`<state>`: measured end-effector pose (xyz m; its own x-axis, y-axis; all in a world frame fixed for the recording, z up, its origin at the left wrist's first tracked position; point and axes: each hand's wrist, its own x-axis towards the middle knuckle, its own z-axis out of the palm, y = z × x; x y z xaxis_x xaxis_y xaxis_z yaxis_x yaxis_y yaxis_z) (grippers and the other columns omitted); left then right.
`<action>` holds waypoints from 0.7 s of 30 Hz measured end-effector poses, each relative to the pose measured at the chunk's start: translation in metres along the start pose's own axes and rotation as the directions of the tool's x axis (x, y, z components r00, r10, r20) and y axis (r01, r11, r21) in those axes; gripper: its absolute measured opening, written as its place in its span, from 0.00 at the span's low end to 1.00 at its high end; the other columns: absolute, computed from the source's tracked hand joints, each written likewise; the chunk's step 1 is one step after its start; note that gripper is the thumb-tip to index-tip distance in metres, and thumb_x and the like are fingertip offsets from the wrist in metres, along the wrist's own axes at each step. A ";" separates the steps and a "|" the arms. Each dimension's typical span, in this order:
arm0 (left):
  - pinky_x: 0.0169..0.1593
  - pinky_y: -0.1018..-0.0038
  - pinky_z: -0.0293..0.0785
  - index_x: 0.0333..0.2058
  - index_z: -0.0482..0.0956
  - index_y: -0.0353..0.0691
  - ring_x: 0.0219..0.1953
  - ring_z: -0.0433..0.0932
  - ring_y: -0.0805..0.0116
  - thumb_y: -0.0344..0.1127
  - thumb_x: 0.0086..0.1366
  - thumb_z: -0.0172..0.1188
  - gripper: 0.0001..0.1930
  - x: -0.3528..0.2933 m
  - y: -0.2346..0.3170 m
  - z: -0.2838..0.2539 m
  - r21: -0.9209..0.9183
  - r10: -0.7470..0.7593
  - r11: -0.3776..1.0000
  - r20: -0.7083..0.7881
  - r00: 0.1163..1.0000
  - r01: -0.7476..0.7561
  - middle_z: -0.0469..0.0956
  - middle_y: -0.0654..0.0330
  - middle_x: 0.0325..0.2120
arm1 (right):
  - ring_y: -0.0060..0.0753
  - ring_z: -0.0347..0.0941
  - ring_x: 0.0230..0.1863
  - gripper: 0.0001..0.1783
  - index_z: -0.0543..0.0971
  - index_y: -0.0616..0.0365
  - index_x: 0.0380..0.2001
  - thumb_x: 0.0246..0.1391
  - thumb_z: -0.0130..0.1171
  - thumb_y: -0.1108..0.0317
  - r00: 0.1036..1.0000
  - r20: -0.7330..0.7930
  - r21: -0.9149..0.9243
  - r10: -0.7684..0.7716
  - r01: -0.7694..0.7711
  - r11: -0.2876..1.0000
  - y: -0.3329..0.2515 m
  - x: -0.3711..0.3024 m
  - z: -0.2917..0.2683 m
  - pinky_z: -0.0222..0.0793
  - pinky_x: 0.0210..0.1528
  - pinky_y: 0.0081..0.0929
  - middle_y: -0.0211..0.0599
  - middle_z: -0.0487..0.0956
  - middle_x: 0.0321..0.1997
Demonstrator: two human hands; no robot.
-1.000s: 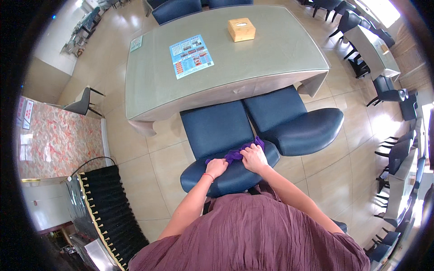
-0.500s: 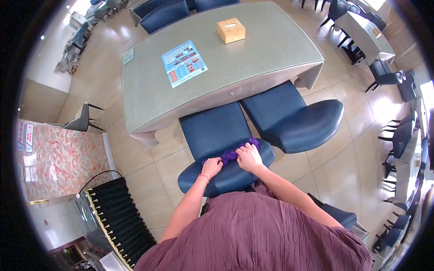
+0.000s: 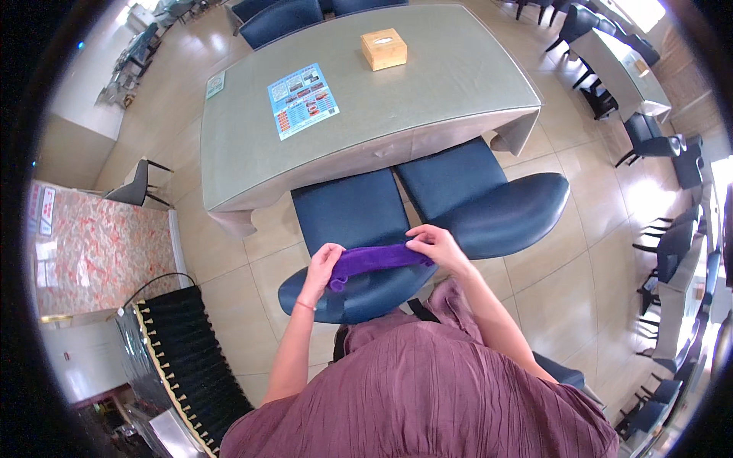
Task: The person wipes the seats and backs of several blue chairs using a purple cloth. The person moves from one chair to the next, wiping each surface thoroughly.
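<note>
A purple cloth (image 3: 376,259) is stretched in a folded strip between my two hands, above the backrest of the near blue chair (image 3: 366,296). My left hand (image 3: 324,263) pinches its left end, where a corner hangs down. At the other end my right hand (image 3: 438,248) grips the cloth between thumb and fingers. The chair's seat (image 3: 351,206) reaches under the table edge. Beside it on the right stands a second blue chair (image 3: 511,214), close to my right hand.
Ahead is a table (image 3: 427,99) with a draped cover, bearing a wooden tissue box (image 3: 384,49) and a printed blue sheet (image 3: 302,101). A black, gold-edged pleated object (image 3: 187,359) stands at lower left. More chairs and tables line the right side (image 3: 637,88).
The purple cloth was bunched against the chair's backrest under both hands. Now it is lifted and pulled out into a strip, and my hands have moved apart.
</note>
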<state>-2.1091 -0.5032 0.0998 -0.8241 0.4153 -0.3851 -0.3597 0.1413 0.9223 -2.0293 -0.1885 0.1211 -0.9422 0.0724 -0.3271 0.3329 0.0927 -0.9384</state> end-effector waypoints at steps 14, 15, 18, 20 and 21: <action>0.54 0.77 0.75 0.56 0.78 0.33 0.45 0.80 0.75 0.30 0.70 0.61 0.17 -0.018 0.083 0.193 -0.191 -0.200 0.955 0.148 0.969 0.227 0.83 0.61 0.46 | 0.20 0.76 0.45 0.20 0.80 0.60 0.49 0.53 0.56 0.83 0.992 -0.061 -0.054 -0.106 0.103 0.993 -0.055 -0.104 -0.220 0.72 0.48 0.23 0.32 0.82 0.41; 0.54 0.77 0.75 0.56 0.78 0.33 0.46 0.80 0.74 0.29 0.70 0.61 0.17 -0.013 0.078 0.208 -0.143 -0.077 0.986 0.088 0.993 0.089 0.83 0.60 0.46 | 0.20 0.77 0.46 0.20 0.80 0.60 0.49 0.53 0.55 0.84 0.987 -0.079 -0.074 -0.140 0.135 0.988 -0.053 -0.112 -0.230 0.72 0.48 0.23 0.32 0.82 0.41; 0.55 0.77 0.73 0.56 0.78 0.33 0.47 0.80 0.75 0.23 0.67 0.60 0.18 -0.002 0.076 0.250 0.054 0.269 0.962 0.005 0.963 -0.269 0.84 0.60 0.46 | 0.36 0.80 0.49 0.21 0.80 0.56 0.49 0.51 0.58 0.80 0.995 -0.013 -0.272 -0.101 0.094 0.958 -0.025 -0.134 -0.260 0.75 0.50 0.31 0.39 0.83 0.42; 0.56 0.77 0.73 0.57 0.77 0.34 0.47 0.80 0.75 0.23 0.67 0.60 0.19 -0.003 0.094 0.276 0.031 0.211 0.975 0.174 0.962 -0.220 0.84 0.60 0.45 | 0.51 0.77 0.55 0.26 0.77 0.50 0.54 0.49 0.61 0.76 0.999 0.022 -0.533 -0.034 0.041 0.845 -0.018 -0.149 -0.270 0.74 0.56 0.39 0.46 0.82 0.50; 0.56 0.76 0.73 0.57 0.77 0.35 0.47 0.80 0.74 0.23 0.67 0.60 0.20 -0.005 0.106 0.291 0.025 0.179 0.981 0.258 0.949 -0.192 0.84 0.59 0.44 | 0.53 0.74 0.59 0.34 0.71 0.48 0.62 0.48 0.62 0.76 1.000 0.013 -0.619 -0.019 0.022 0.785 -0.019 -0.153 -0.267 0.72 0.59 0.40 0.48 0.77 0.60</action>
<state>-2.0164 -0.2290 0.2091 -0.7343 0.6512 -0.1917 -0.1833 0.0816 0.9797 -1.8815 0.0634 0.2187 -0.9486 0.0581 -0.3111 0.2635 0.6890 -0.6751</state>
